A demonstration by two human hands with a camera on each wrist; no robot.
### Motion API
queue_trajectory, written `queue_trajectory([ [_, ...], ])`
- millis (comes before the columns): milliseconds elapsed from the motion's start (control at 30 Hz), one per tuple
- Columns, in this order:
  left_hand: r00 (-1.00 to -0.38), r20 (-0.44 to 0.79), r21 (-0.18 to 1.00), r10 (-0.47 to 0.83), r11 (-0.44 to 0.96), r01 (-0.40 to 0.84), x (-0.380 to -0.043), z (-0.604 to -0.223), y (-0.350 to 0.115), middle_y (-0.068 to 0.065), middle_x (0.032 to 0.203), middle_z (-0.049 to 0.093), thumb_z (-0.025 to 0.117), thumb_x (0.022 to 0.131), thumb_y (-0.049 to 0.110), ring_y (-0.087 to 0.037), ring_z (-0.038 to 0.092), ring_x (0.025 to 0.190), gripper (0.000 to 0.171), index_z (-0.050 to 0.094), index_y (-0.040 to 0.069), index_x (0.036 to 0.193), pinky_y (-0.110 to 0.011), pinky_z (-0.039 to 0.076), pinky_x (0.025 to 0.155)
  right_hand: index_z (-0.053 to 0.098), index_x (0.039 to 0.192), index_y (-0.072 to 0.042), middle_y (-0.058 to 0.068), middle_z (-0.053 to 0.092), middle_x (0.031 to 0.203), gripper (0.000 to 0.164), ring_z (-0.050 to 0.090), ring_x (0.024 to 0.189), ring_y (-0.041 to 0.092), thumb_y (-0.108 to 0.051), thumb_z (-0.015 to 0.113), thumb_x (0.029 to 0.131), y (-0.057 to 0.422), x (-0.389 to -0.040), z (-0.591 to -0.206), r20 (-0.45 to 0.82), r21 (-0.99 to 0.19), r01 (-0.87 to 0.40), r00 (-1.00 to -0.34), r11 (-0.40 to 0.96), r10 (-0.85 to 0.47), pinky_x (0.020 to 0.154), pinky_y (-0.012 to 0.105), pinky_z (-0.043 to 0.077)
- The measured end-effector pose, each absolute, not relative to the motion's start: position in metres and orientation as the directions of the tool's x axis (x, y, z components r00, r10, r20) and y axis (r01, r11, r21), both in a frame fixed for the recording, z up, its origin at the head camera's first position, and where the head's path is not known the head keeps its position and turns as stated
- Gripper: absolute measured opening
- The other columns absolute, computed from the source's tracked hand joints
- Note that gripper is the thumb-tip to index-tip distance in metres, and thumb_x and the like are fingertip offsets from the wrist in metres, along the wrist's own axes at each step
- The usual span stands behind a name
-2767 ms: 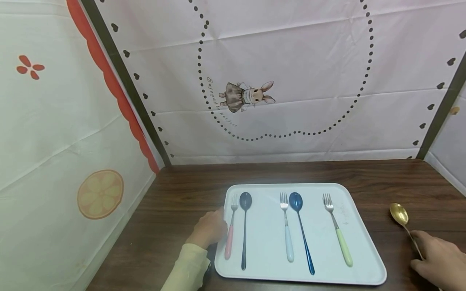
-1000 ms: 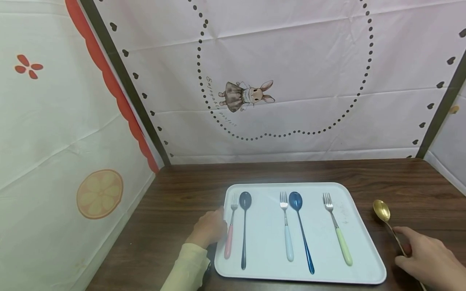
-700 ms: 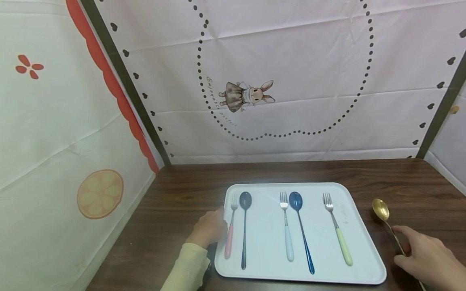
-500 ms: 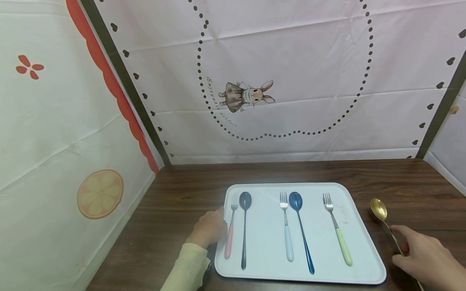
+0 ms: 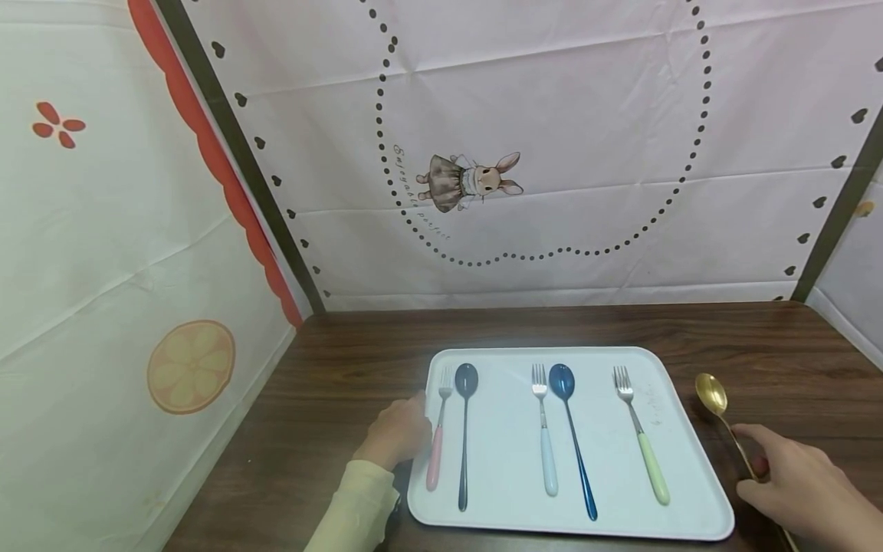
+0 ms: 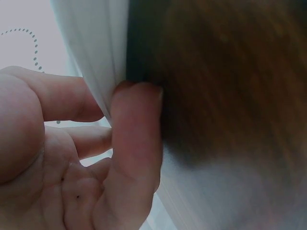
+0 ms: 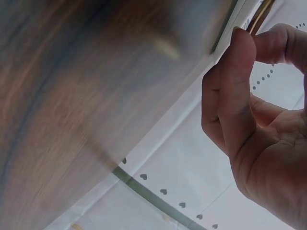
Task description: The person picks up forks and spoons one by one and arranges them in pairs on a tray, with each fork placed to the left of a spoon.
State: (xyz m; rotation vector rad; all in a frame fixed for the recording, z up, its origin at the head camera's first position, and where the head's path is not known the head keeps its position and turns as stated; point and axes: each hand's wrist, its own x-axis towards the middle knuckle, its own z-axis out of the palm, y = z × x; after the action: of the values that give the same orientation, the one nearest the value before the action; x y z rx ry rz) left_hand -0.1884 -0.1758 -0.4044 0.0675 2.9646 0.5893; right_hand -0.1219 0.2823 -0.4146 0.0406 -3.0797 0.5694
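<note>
My right hand [image 5: 800,479] pinches the handle of a gold long-handled spoon [image 5: 711,393] just right of the white tray [image 5: 503,399]. In the right wrist view, thumb and finger meet on the spoon's thin handle [image 7: 261,17]. At the tray's left side my left hand [image 5: 396,431] grips the rim, its curled fingers on the tray edge [image 6: 98,48] in the left wrist view. On the tray lie a pink-handled fork [image 5: 434,458], a dark grey spoon [image 5: 467,379], a light-blue-handled fork [image 5: 548,462], a blue spoon [image 5: 562,381] and a green-handled fork [image 5: 652,469].
The brown wooden table [image 5: 359,360] runs around the tray. Behind it hangs a white printed cloth [image 5: 572,176] with a rabbit picture, and another cloth [image 5: 103,268] stands along the left side.
My right hand has carried the gold spoon leftward from the far right, closer to the tray's right edge. The left hand, the tray and the cutlery on it have stayed put.
</note>
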Motion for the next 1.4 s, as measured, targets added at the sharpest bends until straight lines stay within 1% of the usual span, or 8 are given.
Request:
queue_trajectory([
  [167, -0.992, -0.108, 0.39, 0.066, 0.921, 0.019, -0.189, -0.405, -0.175, -0.009, 0.079, 0.053, 0.048, 0.087, 0.012, -0.021, 0.049, 0.059, 0.033, 0.051, 0.0, 0.117, -0.036, 0.044, 0.05, 0.048, 0.117, 0.012, 0.001, 0.044, 0.063, 0.063, 0.039, 0.048, 0.016, -0.01, 0.064, 0.059, 0.279, -0.122, -0.414, 0.003, -0.364, -0.024, -1.0, 0.931, -0.024, 0.042, 0.031, 0.033],
  [500, -0.992, -0.107, 0.388, 0.062, 0.921, 0.016, -0.19, -0.405, -0.175, -0.009, 0.08, 0.053, 0.049, 0.087, 0.013, -0.021, 0.05, 0.062, 0.033, 0.051, 0.0, 0.117, -0.037, 0.045, 0.052, 0.049, 0.117, 0.011, 0.001, 0.045, 0.064, 0.063, 0.039, 0.049, 0.016, -0.009, 0.064, 0.059, 0.275, -0.122, -0.412, 0.024, -0.371, -0.039, -0.999, 0.928, -0.032, 0.042, 0.032, 0.034],
  [733, -0.992, -0.114, 0.392, 0.06, 0.92, 0.011, -0.189, -0.404, -0.175, -0.01, 0.082, 0.054, 0.049, 0.087, 0.013, -0.021, 0.05, 0.062, 0.034, 0.05, 0.0, 0.118, -0.037, 0.045, 0.052, 0.049, 0.117, 0.011, 0.002, 0.046, 0.065, 0.064, 0.041, 0.049, 0.016, -0.011, 0.065, 0.06, 0.269, -0.125, -0.411, -0.011, -0.391, -0.009, -1.0, 0.92, -0.015, 0.041, 0.033, 0.036],
  [1167, -0.992, -0.107, 0.392, 0.064, 0.92, 0.017, -0.188, -0.403, -0.175, -0.009, 0.079, 0.053, 0.048, 0.087, 0.012, -0.021, 0.049, 0.059, 0.033, 0.05, -0.001, 0.118, -0.035, 0.044, 0.05, 0.049, 0.119, 0.01, 0.003, 0.049, 0.068, 0.063, 0.042, 0.049, 0.016, -0.011, 0.064, 0.061, 0.265, -0.127, -0.41, -0.026, -0.398, -0.014, -0.999, 0.917, -0.027, 0.041, 0.033, 0.037],
  [1400, -0.993, -0.093, 0.387, 0.071, 0.922, 0.03, -0.188, -0.401, -0.174, -0.009, 0.079, 0.053, 0.048, 0.087, 0.011, -0.021, 0.049, 0.06, 0.033, 0.051, -0.001, 0.117, -0.037, 0.045, 0.051, 0.049, 0.119, 0.009, 0.003, 0.049, 0.07, 0.064, 0.043, 0.051, 0.016, -0.011, 0.067, 0.061, 0.263, -0.129, -0.412, -0.02, -0.399, -0.03, -0.999, 0.916, -0.041, 0.043, 0.033, 0.038],
])
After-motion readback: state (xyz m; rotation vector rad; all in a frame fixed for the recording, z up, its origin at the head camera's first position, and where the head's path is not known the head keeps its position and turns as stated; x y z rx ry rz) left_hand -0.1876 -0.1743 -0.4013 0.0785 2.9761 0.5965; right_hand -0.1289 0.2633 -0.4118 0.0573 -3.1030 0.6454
